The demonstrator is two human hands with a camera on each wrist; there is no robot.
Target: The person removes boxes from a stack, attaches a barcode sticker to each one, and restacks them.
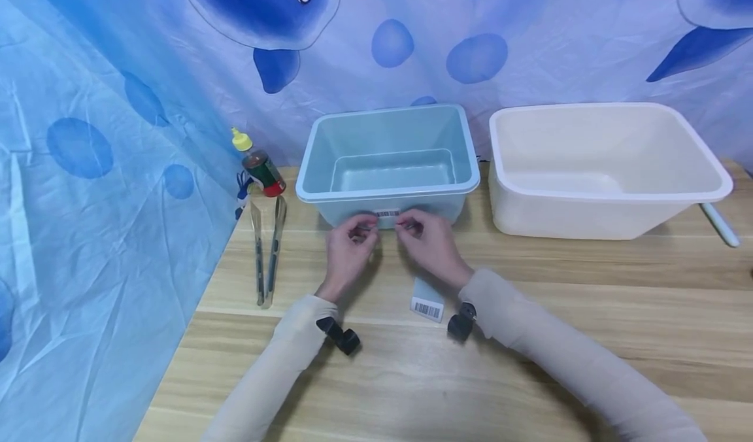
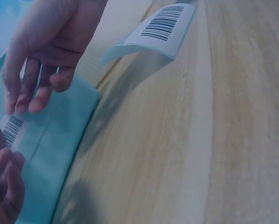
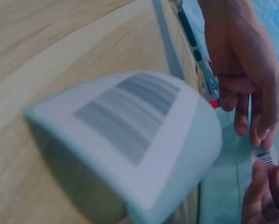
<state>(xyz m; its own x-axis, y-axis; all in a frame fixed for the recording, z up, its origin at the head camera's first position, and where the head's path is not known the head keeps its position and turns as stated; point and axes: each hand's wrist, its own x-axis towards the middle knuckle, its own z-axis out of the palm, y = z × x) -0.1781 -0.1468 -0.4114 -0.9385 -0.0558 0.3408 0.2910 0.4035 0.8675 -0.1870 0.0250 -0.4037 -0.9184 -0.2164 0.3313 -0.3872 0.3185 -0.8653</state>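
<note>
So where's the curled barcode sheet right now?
In the head view, the curled barcode sheet lies on the table, right of centre, just below the right hand.

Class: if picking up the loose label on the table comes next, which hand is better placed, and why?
Probably the right hand: the loose label lies nearer it, beside its wrist. The left hand is farther off, and both are at the blue bin front.
</note>
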